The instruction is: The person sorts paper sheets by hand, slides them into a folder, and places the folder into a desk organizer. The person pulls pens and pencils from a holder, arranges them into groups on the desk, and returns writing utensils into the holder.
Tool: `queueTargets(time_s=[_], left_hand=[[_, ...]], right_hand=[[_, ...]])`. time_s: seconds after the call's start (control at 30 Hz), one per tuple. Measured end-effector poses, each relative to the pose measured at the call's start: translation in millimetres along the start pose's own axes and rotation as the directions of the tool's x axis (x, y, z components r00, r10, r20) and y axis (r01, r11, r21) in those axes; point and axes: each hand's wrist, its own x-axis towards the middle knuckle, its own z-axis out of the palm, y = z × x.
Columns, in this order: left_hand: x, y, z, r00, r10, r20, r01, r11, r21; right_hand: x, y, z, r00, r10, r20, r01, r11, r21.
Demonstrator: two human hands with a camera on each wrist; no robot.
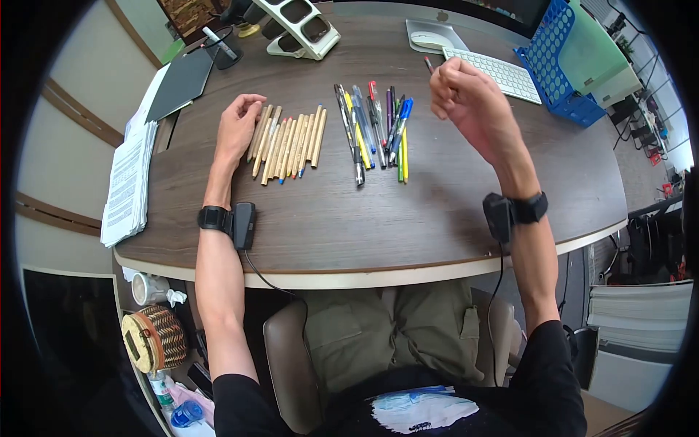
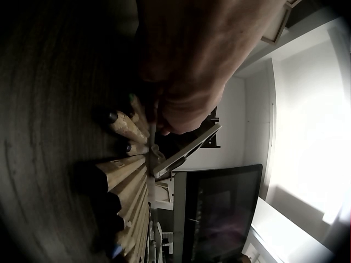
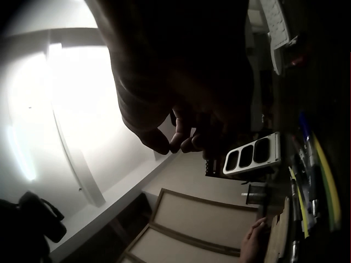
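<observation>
Wooden coloured pencils lie side by side in a row on the desk. My left hand rests at the row's left edge, fingers loosely bent, touching the outermost pencils; in the left wrist view the hand is above the pencils. To the right lies a group of pens and markers, blue, black, yellow and green. My right hand is raised right of the pens, fingers curled round a thin dark stick like a pencil. The right wrist view shows this hand in shadow.
A white keyboard and mouse lie at the back right, beside a blue basket. A white stand and a pen cup are at the back. Stacked papers lie along the left edge.
</observation>
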Motion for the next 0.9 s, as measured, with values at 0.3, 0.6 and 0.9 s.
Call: queueTargets(time_s=[0.3,0.6,0.9], left_hand=[[-3,9,1,1.0,-0.026,-0.009,0.026,1.0,0.017],[-4,9,0,0.999,-0.046,-0.012,0.047,0.998,0.036],[-5,9,0,0.999,-0.036,-0.016,0.036,0.999,0.034]], right_hand=[[11,56,-46,0.97,0.107,-0.219,-0.2,0.861,-0.468],[4,75,-57,0.996,-0.001,-0.091,-0.068,0.657,-0.751],[0,71,-51,0.987,0.108,-0.12,-0.161,0.601,-0.783]])
